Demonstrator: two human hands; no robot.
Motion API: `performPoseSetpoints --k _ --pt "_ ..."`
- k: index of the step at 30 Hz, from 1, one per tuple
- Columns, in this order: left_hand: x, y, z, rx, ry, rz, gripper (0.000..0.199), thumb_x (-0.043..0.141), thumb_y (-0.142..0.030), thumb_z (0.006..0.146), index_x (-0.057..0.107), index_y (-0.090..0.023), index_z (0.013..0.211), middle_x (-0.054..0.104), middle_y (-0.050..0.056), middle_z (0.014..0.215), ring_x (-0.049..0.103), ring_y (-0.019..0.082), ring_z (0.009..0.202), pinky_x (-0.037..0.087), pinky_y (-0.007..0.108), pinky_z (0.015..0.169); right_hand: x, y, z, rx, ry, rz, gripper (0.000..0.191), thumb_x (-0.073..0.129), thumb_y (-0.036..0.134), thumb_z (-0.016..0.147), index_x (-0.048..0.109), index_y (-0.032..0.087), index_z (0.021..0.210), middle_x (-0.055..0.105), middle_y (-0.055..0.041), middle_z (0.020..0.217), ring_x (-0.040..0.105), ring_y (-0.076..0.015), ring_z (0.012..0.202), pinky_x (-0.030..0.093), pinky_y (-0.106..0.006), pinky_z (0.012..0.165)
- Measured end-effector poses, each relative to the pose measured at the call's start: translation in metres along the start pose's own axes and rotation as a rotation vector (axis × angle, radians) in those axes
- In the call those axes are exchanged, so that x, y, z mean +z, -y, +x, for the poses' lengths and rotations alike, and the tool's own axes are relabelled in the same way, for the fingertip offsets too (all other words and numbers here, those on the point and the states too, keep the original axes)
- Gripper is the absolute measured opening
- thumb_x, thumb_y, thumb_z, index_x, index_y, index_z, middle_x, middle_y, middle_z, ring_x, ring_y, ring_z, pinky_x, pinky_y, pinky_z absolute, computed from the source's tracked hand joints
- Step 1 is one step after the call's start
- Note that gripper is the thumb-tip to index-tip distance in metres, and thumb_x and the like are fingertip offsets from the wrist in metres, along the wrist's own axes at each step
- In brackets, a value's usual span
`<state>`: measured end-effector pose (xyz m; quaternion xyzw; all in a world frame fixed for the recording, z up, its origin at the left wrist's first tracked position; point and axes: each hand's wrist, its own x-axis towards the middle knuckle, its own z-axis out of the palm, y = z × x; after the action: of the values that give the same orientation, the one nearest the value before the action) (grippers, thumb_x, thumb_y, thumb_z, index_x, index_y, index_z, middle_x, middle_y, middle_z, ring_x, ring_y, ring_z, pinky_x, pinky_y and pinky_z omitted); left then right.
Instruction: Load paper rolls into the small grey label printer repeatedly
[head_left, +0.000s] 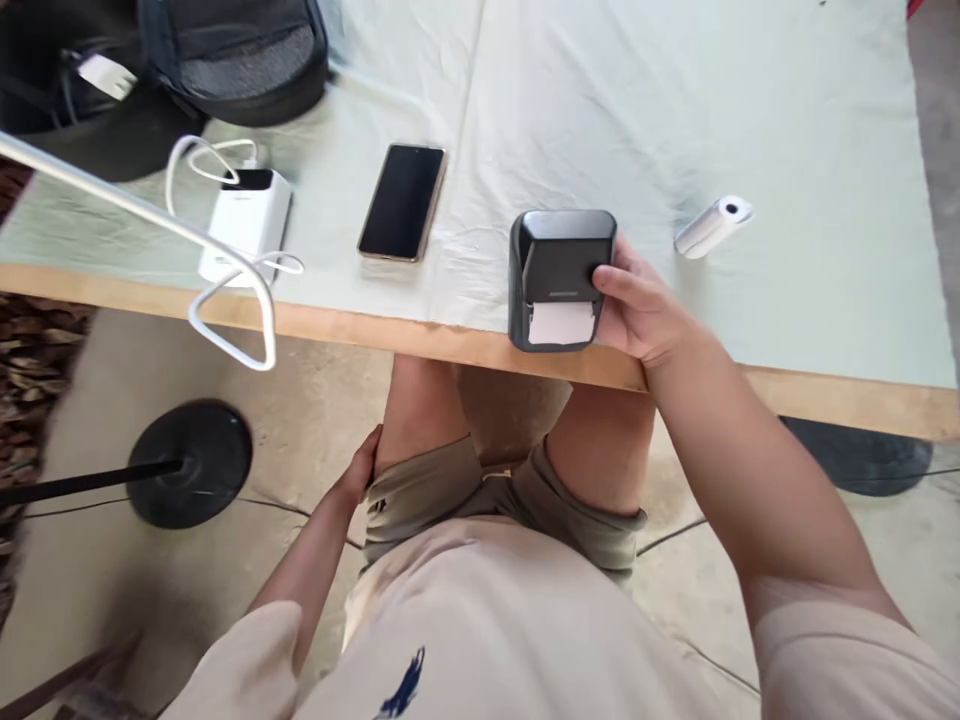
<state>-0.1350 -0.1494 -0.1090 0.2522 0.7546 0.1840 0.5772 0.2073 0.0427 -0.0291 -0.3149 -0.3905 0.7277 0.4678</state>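
Observation:
My right hand (634, 300) is closed on the right side of a small black receipt printer (571, 255), the thumb lying on its front. A strip of white paper (561, 324) shows at the printer's lower opening. The printer is at the table's near edge; whether it touches the cloth I cannot tell. To the right of that hand lies a white paper roll (709, 230) with a dark core. Below the table, my left hand (363, 466) rests against the outer side of my left thigh, its fingers mostly hidden.
A smartphone (403, 203) with a dark screen lies left of the printer. Further left are a white power bank (247, 225) with a looped white cable (268, 325) and a black bag (247, 65). Pale cloth (585, 110) covers the table. A round black base (191, 462) stands on the floor.

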Motion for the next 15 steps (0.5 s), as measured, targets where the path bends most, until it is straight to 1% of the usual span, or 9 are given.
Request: performPoseSetpoints --k 2,4,5,7,8,10,11,13,15 --pt "-0.016 0.017 -0.018 0.021 -0.022 0.018 0.053 0.082 -0.056 0.104 0.076 -0.017 0.139 0.077 0.014 0.147 0.074 0.034 0.136 0.065 0.055 0.118 0.001 -0.001 0.001 -0.015 -0.002 0.01 0.069 0.107 0.05 0.067 0.069 0.033 0.122 0.084 -0.002 0.14 0.076 -0.0349 0.146 0.075 -0.054 0.11" --pt "-0.033 0.026 -0.045 0.068 -0.043 0.045 0.067 0.098 -0.064 0.083 0.082 -0.015 0.126 0.082 0.016 0.143 0.073 0.043 0.141 0.062 0.054 0.123 0.001 -0.001 0.001 -0.02 -0.004 0.011 0.072 0.108 0.049 0.064 0.069 0.033 0.122 0.085 -0.0019 0.137 0.075 -0.0355 0.147 0.076 -0.054 0.109" --pt "-0.04 0.027 -0.061 0.096 -0.064 0.046 0.075 0.104 -0.068 0.071 0.083 -0.017 0.121 0.084 0.017 0.139 0.075 0.045 0.136 0.065 0.053 0.118 0.001 -0.001 0.002 -0.022 -0.007 0.009 0.071 0.107 0.049 0.063 0.069 0.033 0.121 0.085 -0.0013 0.133 0.076 -0.0355 0.146 0.076 -0.054 0.109" --pt "-0.05 0.019 -0.092 0.214 -0.03 -0.006 0.067 0.098 -0.072 0.077 0.082 -0.027 0.124 0.086 0.012 0.136 0.083 0.035 0.119 0.074 0.043 0.091 0.0 -0.001 0.003 -0.033 -0.019 0.003 0.068 0.105 0.048 0.062 0.07 0.034 0.119 0.086 0.0003 0.126 0.076 -0.0346 0.144 0.075 -0.053 0.11" --pt "-0.051 0.011 -0.104 0.385 0.007 -0.068 0.054 0.098 -0.062 0.083 0.08 -0.03 0.123 0.087 0.01 0.132 0.086 0.031 0.106 0.072 0.035 0.068 0.0 -0.001 0.003 -0.042 -0.027 0.0 0.066 0.103 0.047 0.062 0.071 0.034 0.118 0.086 0.001 0.123 0.077 -0.0339 0.144 0.075 -0.052 0.11" --pt "-0.047 -0.013 -0.118 0.715 0.064 -0.061 0.027 0.093 -0.038 0.096 0.081 -0.034 0.12 0.087 0.003 0.104 0.077 0.016 0.067 0.05 0.02 0.041 0.0 -0.002 0.003 -0.054 -0.042 0.004 0.065 0.101 0.047 0.06 0.071 0.035 0.117 0.086 0.002 0.119 0.077 -0.0332 0.143 0.074 -0.052 0.11" --pt "-0.042 -0.027 -0.118 0.873 0.101 -0.079 0.009 0.078 -0.034 0.109 0.08 -0.032 0.117 0.081 -0.002 0.081 0.055 0.007 0.041 0.036 0.016 0.035 0.0 -0.002 0.003 -0.055 -0.045 0.007 0.065 0.101 0.046 0.061 0.071 0.036 0.117 0.087 0.0023 0.119 0.077 -0.0331 0.143 0.074 -0.052 0.11" --pt "-0.028 -0.058 -0.109 0.962 0.251 -0.026 0.031 0.059 -0.039 0.119 0.077 -0.027 0.096 0.054 -0.007 0.047 0.035 0.007 0.029 0.026 0.019 0.032 0.001 -0.002 0.002 -0.049 -0.047 0.01 0.063 0.101 0.045 0.062 0.072 0.035 0.117 0.087 0.0025 0.121 0.076 -0.0336 0.146 0.074 -0.052 0.109" --pt "-0.013 -0.089 -0.092 1.077 0.413 0.037 0.065 0.052 -0.06 0.118 0.059 -0.024 0.065 0.038 -0.005 0.036 0.031 0.009 0.027 0.025 0.023 0.032 0.001 -0.001 0.001 -0.039 -0.042 0.004 0.062 0.102 0.045 0.063 0.073 0.034 0.117 0.087 0.0021 0.126 0.075 -0.0342 0.147 0.074 -0.052 0.109"
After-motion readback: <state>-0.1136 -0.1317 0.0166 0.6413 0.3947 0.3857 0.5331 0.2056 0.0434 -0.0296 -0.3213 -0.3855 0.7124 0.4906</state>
